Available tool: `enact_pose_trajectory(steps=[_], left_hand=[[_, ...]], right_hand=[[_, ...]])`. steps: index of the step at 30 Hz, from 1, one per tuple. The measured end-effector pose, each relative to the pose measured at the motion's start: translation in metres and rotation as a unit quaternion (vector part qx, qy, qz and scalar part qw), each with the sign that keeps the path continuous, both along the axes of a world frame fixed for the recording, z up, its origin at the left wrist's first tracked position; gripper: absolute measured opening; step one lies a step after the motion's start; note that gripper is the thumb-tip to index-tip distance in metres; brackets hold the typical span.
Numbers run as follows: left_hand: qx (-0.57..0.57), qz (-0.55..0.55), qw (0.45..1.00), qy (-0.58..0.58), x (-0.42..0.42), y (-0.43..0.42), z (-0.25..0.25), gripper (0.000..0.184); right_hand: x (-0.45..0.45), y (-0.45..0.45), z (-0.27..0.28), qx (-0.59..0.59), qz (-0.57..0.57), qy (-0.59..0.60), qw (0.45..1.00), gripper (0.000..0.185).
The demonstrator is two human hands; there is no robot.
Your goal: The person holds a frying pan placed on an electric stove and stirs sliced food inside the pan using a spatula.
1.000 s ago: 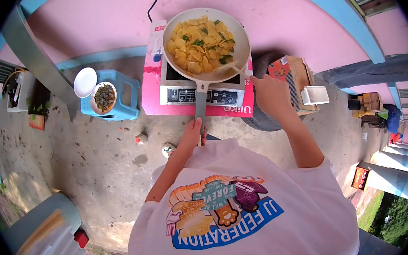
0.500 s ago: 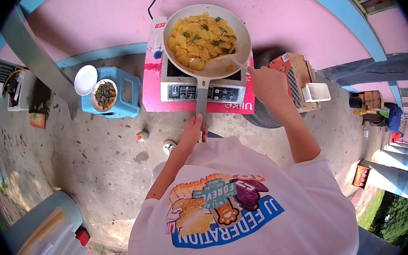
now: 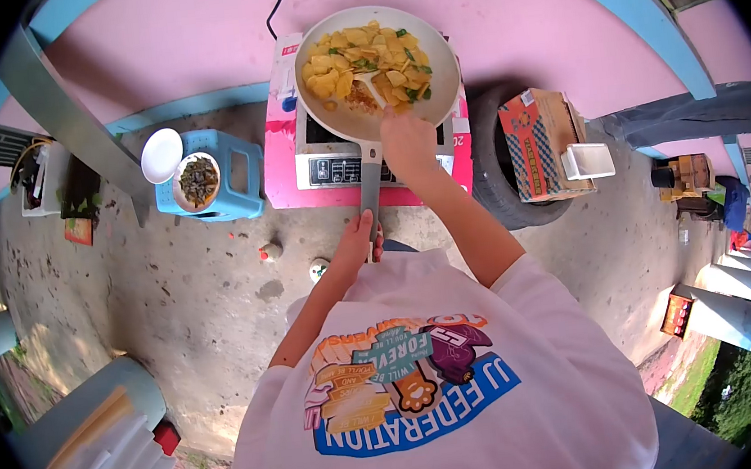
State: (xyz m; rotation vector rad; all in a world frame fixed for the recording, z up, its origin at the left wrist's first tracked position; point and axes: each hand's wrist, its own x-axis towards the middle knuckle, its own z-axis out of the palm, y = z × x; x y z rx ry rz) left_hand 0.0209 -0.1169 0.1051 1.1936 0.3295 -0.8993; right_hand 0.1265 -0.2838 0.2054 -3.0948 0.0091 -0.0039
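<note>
My left hand (image 3: 360, 239) is wrapped round the grey handle of a cream frying pan (image 3: 339, 122). The pan rests on an induction cooker (image 3: 334, 171), which stands on a pink box (image 3: 280, 167). Yellow slices with green pieces (image 3: 366, 53) fill the upper part of the pan. Over the pan's lower right part, my right hand (image 3: 408, 141) is closed on a pale spatula (image 3: 376, 88), whose blade is among the slices. A brownish patch of bits shows beside the blade. My right hand hides part of the pan's rim.
On the left, a blue stool (image 3: 238, 171) bears a bowl of dark green food (image 3: 198, 182) and a white plate (image 3: 162, 156). To the right, a cardboard box (image 3: 541, 148) with a white tray (image 3: 588, 161) sits on a tyre (image 3: 518, 209). A pink wall (image 3: 481, 16) rises behind.
My right hand has moved left with the spatula, from the pan's right edge to over its lower part. The slices have shifted up, baring the brownish patch. My left hand still holds the handle.
</note>
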Motion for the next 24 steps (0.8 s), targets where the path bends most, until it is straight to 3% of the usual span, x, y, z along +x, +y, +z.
enact_pose_trajectory(steps=[2,3,4,6,11,15,18,20,21,23,24], left_hand=[[0.014,-0.009,1.000,0.001,-0.001,0.001,0.002,0.039],[0.009,-0.001,1.000,0.000,0.000,0.000,0.002,0.039],[0.012,-0.003,1.000,0.002,0.001,0.001,0.004,0.039],[0.016,-0.005,1.000,0.005,-0.001,0.001,0.005,0.039],[0.018,-0.007,1.000,-0.024,-0.001,0.001,0.001,0.039],[0.009,-0.003,1.000,-0.014,-0.004,0.000,-0.007,0.040],[0.026,-0.008,0.999,-0.019,-0.001,0.001,0.001,0.039],[0.034,-0.011,0.999,0.001,0.001,0.001,0.007,0.039],[0.035,-0.011,0.999,0.001,0.001,0.002,0.006,0.039],[0.016,-0.010,1.000,-0.008,-0.001,0.002,0.002,0.040],[0.017,-0.010,1.000,-0.008,0.000,0.002,0.003,0.040]], right_hand=[[0.000,-0.022,0.009,-0.021,0.001,0.017,1.000,0.016],[-0.017,-0.053,0.054,0.032,0.005,0.005,0.999,0.015],[-0.017,-0.075,0.064,0.005,0.010,0.064,0.998,0.025],[-0.022,-0.081,0.091,0.007,-0.029,0.088,0.996,0.024],[0.026,-0.128,0.079,-0.048,-0.068,0.075,0.994,0.018],[0.117,-0.111,0.033,-0.056,-0.086,0.032,0.994,0.019],[0.138,-0.105,0.026,-0.020,-0.017,0.018,0.999,0.019],[0.156,-0.095,0.030,-0.035,0.144,0.018,0.989,0.024],[0.152,-0.090,0.037,-0.034,0.144,0.018,0.989,0.024],[0.135,-0.075,0.045,-0.083,0.323,0.026,0.942,0.032],[0.124,-0.075,0.049,-0.083,0.323,0.026,0.942,0.032]])
